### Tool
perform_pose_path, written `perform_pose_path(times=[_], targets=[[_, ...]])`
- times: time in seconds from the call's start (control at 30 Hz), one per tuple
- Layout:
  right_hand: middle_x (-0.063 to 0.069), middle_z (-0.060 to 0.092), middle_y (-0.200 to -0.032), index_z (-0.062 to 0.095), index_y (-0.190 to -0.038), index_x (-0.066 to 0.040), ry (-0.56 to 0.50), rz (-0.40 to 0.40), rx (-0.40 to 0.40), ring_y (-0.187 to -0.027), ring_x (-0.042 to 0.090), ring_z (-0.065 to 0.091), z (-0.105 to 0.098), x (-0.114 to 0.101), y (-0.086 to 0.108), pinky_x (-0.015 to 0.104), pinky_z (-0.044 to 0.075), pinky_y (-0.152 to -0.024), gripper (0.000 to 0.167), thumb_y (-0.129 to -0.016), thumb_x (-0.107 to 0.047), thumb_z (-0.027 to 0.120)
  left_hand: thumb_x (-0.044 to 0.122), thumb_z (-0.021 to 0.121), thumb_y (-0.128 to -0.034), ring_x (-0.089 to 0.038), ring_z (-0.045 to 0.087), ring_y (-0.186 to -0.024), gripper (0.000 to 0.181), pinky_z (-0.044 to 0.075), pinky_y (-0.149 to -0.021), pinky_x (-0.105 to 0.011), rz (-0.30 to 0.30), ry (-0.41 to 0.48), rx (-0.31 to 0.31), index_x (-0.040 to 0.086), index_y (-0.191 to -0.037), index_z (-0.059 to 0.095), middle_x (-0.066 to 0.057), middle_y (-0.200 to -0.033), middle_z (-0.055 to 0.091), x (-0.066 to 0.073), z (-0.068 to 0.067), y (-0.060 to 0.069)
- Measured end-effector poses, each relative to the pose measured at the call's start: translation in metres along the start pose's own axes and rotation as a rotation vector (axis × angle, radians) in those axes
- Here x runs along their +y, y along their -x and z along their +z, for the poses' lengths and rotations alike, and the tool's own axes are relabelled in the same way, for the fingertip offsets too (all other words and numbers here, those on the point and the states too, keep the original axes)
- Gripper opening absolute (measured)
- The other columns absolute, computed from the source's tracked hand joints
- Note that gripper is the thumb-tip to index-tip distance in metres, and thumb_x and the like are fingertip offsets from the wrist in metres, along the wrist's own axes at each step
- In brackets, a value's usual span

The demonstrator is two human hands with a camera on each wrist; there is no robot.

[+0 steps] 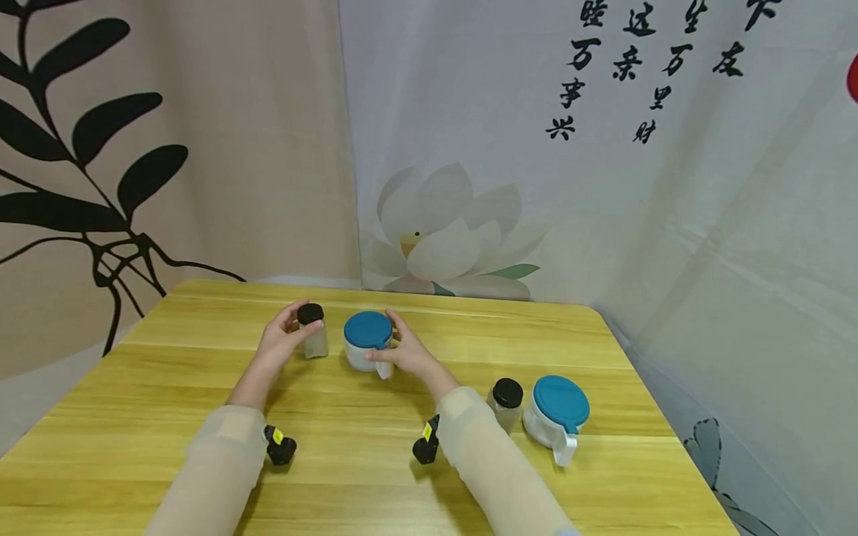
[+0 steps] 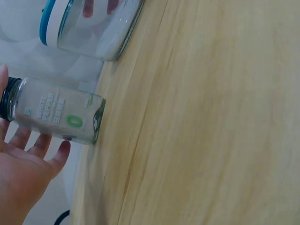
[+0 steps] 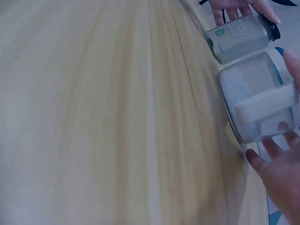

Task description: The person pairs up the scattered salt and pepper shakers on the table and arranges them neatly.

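Note:
My left hand [image 1: 278, 344] is around a small glass pepper jar [image 1: 315, 343] with a black lid, thumb at the lid's near side and fingers behind. Its label, reading white pepper, shows in the left wrist view. Just right of it, my right hand [image 1: 414, 356] holds a clear jar [image 1: 357, 359] with a blue lid and white handle. The thumb lies across the front near the handle, and the other fingers reach round the right side. Both jars are upright near the table's far side, a small gap apart; whether their bases touch the table is hard to tell.
Beside my right forearm stand a second black-lidded jar [image 1: 506, 403] and a second blue-lidded jar [image 1: 560, 408] with a white handle. The wooden table [image 1: 348, 484] ends at the back before printed cloth hangings [image 1: 281, 149]. Black wrist cameras [image 1: 280, 449] sit on both wrists.

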State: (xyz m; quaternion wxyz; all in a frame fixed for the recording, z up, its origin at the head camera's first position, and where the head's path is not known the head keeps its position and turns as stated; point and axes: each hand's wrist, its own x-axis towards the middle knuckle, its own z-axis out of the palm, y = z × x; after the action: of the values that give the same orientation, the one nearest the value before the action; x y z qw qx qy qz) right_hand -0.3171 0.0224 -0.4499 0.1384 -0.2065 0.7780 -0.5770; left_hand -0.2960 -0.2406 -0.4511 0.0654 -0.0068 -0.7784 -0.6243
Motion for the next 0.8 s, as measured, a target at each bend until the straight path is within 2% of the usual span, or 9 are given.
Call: perform_pose_path(times=[0.1, 0.23, 0.73, 0.8], targets=[[0.011, 0.022, -0.155, 0.013, -0.154, -0.012, 0.003, -0.003, 0.011, -0.136, 0.038, 0.028, 0.0009, 0.0085, -0.0049, 0.053, 0.029, -0.105, 0.096, -0.082, -0.015, 0.076, 0.038, 0.070, -0.0877, -0.038, 0.028, -0.132, 0.078, 0.026, -0.107, -0.053, -0.006, 0.004, 0.000, 0.011, -0.150, 0.032, -0.019, -0.150, 0.030, -0.0008, 0.0001, -0.0002], [0.008, 0.025, -0.154, 0.016, -0.154, -0.014, 0.017, -0.006, 0.029, -0.135, 0.036, 0.030, 0.0025, 0.0096, -0.0049, 0.051, 0.031, -0.104, 0.094, -0.082, -0.018, 0.077, 0.039, 0.069, -0.0878, -0.038, 0.027, -0.133, 0.077, 0.025, -0.107, -0.053, -0.010, 0.007, -0.001, 0.013, -0.150, 0.032, -0.018, -0.152, 0.027, -0.0016, 0.0001, -0.0001], [0.009, 0.026, -0.153, 0.020, -0.154, -0.015, 0.030, -0.001, 0.073, -0.133, 0.034, 0.032, 0.0088, 0.0114, -0.0042, 0.053, 0.033, -0.102, 0.093, -0.082, -0.019, 0.078, 0.038, 0.065, -0.0908, -0.037, 0.033, -0.127, 0.073, 0.029, -0.103, -0.052, 0.005, 0.021, 0.000, 0.011, -0.150, 0.032, -0.019, -0.147, 0.035, -0.0001, 0.0011, 0.0014], [0.010, 0.026, -0.153, 0.021, -0.154, -0.017, 0.025, -0.004, 0.080, -0.133, 0.034, 0.032, 0.0098, 0.0121, -0.0044, 0.053, 0.033, -0.102, 0.092, -0.081, -0.018, 0.078, 0.032, 0.065, -0.0926, -0.038, 0.033, -0.126, 0.070, 0.029, -0.102, -0.051, -0.001, 0.034, -0.005, 0.008, -0.149, 0.032, -0.021, -0.146, 0.035, 0.0076, 0.0014, 0.0051]])
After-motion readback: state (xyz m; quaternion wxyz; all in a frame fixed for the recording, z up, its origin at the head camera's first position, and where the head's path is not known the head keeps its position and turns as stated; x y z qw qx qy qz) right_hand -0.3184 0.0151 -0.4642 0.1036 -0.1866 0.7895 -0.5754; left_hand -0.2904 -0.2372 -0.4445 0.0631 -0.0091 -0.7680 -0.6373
